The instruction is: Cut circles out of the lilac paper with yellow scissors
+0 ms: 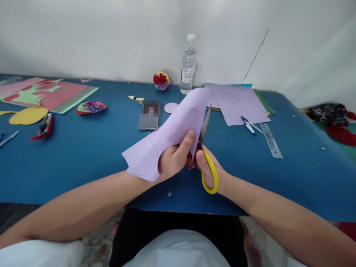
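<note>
A purple paper sheet (175,124) with drawn curved outlines is bent above the table. My left hand (176,155) grips it at its lower edge, thumb on top; the paper drapes over the wrist. In my right hand (210,168) are scissors (210,178) with yellow handles, thumb through one loop. Their blades point up and away beside the paper's right edge, one blade showing beyond it. The other blade and part of the right fingers are hidden by the paper.
On the blue table (105,148) are a water bottle (188,68), a phone (149,115), a ruler (272,141), pens (249,126), stacked purple paper (236,102), a paper ball (161,80), a red stapler (44,127) and a yellow cutout (27,116).
</note>
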A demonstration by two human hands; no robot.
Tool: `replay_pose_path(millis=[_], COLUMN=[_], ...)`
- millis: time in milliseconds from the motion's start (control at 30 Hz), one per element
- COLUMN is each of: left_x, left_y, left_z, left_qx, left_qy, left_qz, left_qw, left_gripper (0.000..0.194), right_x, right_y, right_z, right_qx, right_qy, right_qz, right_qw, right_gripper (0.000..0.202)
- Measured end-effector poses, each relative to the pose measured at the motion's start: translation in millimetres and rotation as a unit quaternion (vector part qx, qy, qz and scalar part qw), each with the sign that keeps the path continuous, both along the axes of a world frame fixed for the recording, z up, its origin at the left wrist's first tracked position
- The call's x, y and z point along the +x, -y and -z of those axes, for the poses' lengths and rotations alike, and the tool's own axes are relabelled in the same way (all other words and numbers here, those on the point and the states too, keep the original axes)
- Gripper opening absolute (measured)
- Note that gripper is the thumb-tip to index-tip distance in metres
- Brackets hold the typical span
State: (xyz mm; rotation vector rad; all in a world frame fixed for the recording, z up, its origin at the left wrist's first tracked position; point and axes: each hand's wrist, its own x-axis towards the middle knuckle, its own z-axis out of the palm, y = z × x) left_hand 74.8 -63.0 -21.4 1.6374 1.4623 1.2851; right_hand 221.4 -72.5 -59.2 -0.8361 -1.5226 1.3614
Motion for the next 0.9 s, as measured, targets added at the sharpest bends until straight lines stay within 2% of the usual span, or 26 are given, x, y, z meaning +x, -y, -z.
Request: replay_pose_path(millis=[100,200,367,567,800,900], left_x=[1.1,3.1,2.6,-4.2,-3.8,-4.1], left_y=[1.3,2.0,1.5,-0.7,0.5,0.4], left_z=[2.7,3.9,3.1,6.9,2.1,3.3], left_qx=[-0.081,-0.110,-0.107,-0.039,-0.064,-0.039], left_qy=[0.054,0.077,0.065,0.037,0.029,0.023], left_qz=[0.024,0.023,0.020,0.024,0.046,0.030], left_qw=[0.995,0.991,0.992,0.998,0.996,0.999], left_gripper=[0.078,0.081,0.082,0.076,0.078,0.074], right_x=[-1.1,-2.6,-3.8,-3.2,-3.3,-3.0], right_y=[-0.2,-0.4,0.3,-0.1,-0.6,-0.5], right_z=[2.4,4.2,5.5,8.5,6.1,8.6], right_qx=[0.003,-0.001,-0.017,-0.015,-0.015,-0.010], right_qy=[-0.005,-0.019,-0.025,-0.034,-0.035,-0.031], right_qz=[0.005,0.002,-0.001,-0.001,-0.006,-0.006], right_qw=[1.000,1.000,1.000,0.999,0.999,0.999], right_gripper=[0.060,0.061,0.062,0.061,0.061,0.059])
